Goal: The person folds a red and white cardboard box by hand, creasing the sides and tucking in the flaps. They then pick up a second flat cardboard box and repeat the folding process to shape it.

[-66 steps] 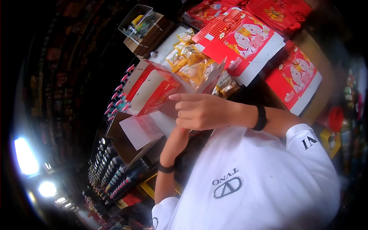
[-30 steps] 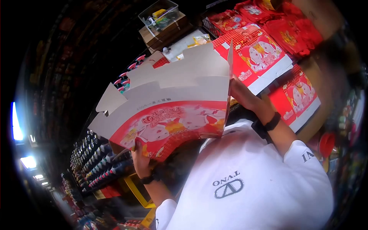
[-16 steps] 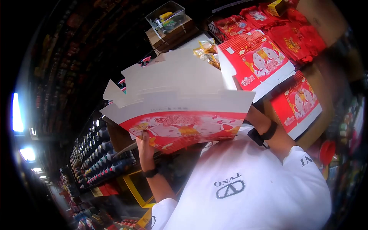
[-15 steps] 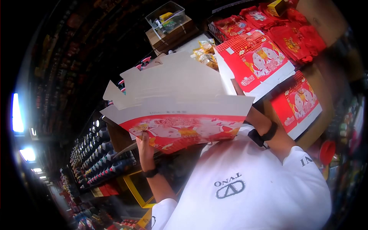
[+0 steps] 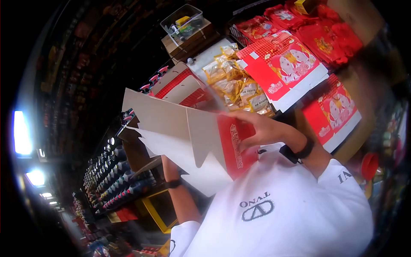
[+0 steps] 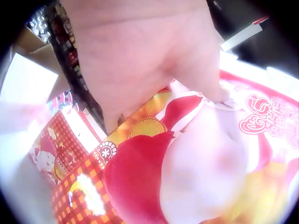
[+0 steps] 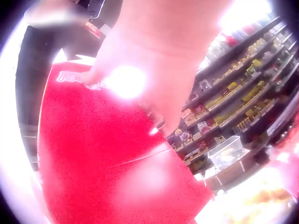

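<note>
Both hands hold a partly folded gift carton, its plain white inside and cut flaps showing in the head view. The right hand grips its red side panel, thumb on the outer face and fingers at the edge, as the right wrist view also shows. At the carton's lower left is the left hand, partly hidden behind a white flap. In the left wrist view, that hand's thumb lies on the cartoon-printed face and its fingers go over the edge. Behind stands another open red-checked carton.
Yellow snack packets lie beyond the carton. Flat red printed cartons are stacked to the right, with red bags behind them. A clear plastic bin sits at the back. Rows of bottles stand at left.
The hands were close together before the standing carton, then held a spread carton print side toward the body. Now it has turned, its red side panel faces right, and more snack packets show.
</note>
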